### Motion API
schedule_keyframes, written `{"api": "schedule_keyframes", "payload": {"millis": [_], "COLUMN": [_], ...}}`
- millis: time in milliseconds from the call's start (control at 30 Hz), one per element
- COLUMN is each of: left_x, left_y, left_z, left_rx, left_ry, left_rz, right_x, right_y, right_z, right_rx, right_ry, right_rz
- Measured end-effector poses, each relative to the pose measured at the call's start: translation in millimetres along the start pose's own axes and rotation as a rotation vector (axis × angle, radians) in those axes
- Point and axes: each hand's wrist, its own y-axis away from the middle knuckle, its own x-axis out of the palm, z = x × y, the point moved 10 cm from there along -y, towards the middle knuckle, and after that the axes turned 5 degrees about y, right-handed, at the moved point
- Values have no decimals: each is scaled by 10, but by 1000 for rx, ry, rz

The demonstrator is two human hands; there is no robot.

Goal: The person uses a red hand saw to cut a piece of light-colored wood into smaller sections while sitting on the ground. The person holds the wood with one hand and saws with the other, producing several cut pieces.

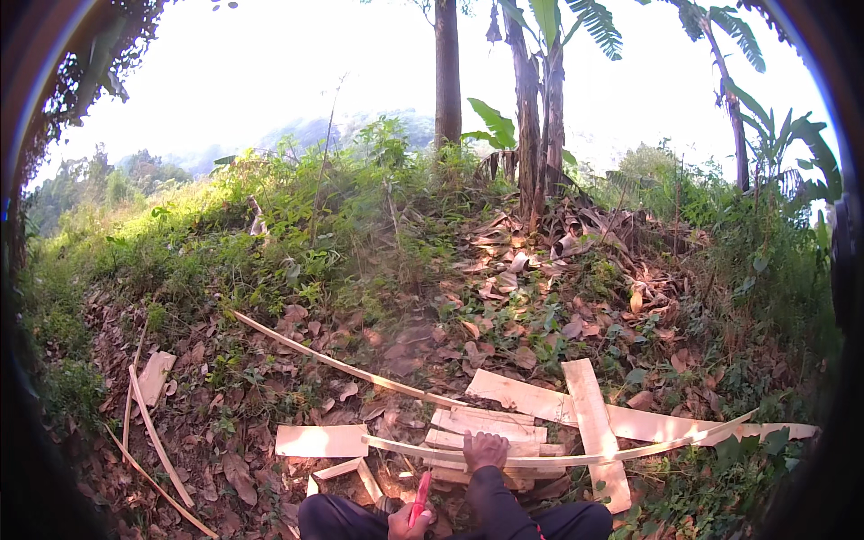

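My right hand [486, 451] comes down in a dark sleeve over a long thin wooden strip [576, 460], its fingers closed on it. The strip runs sideways in front of my knees, its right end lying over other boards. Low in the picture, my left hand [409, 524] is closed round a narrow red object [420, 497] that points up toward the strip; its exact kind is not clear. Beneath and behind my right hand lies a stack of short wooden boards [483, 423]. A flat board [320, 441] lies just left of the strip's end.
An upright-lying plank [596, 423] crosses a long wide board [531, 396] on the right. Another thin strip [333, 357] stretches to the far left. More strips [157, 436] lie on leaf-covered ground at left. Behind rises a weedy slope with banana plants [531, 117] and a tree trunk [447, 72].
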Motion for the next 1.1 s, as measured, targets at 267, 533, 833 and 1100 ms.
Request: {"api": "schedule_keyframes", "payload": {"millis": [267, 533, 833, 1100], "left_x": [177, -30, -271, -52], "left_y": [189, 553, 615, 709], "left_z": [-378, -477, -386, -188], "left_rx": [-63, -56, -172, -191], "left_ry": [-40, -39, -79, -28], "left_rz": [111, 71, -44, 3], "right_x": [-121, -96, -122, 115], "right_y": [-119, -158, -172, 107], "right_z": [-98, -162, -254, -209], "right_rx": [6, -1, -5, 13], "right_ry": [10, -11, -33, -32], "right_rz": [-6, -9, -44, 79]}}
